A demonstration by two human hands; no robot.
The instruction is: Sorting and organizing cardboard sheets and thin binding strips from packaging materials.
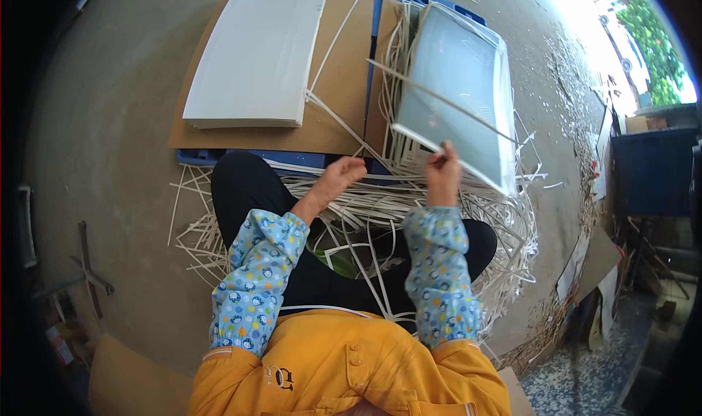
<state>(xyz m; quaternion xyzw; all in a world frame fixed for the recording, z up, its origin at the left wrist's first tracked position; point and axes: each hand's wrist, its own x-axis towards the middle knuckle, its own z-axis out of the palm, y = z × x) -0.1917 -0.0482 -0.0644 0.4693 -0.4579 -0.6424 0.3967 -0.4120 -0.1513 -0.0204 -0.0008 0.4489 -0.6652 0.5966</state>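
My right hand point(444, 169) is closed in a pinch on a white strip point(415, 137) that runs along the near edge of a glossy, blue-grey sheet point(457, 72). That sheet tops a stack on the right, and I cannot tell whether the strip is joined to it. Across its face slants a thin greyish strip point(439, 98). To the left, my left hand point(342, 178) hovers over the near edge of the blue pallet, slightly blurred, fingers reaching rightward with nothing visible in them. A tall stack of white sheets point(256, 50) stands beyond it at the left.
Brown cardboard point(344, 65) lies under the stacks on a blue pallet point(197, 156). Loose white strips point(504, 259) heap around my legs and beside the right stack. A dark blue box-like unit point(654, 171) stands at the far right, and a dark crossed stand point(89, 273) is at the left.
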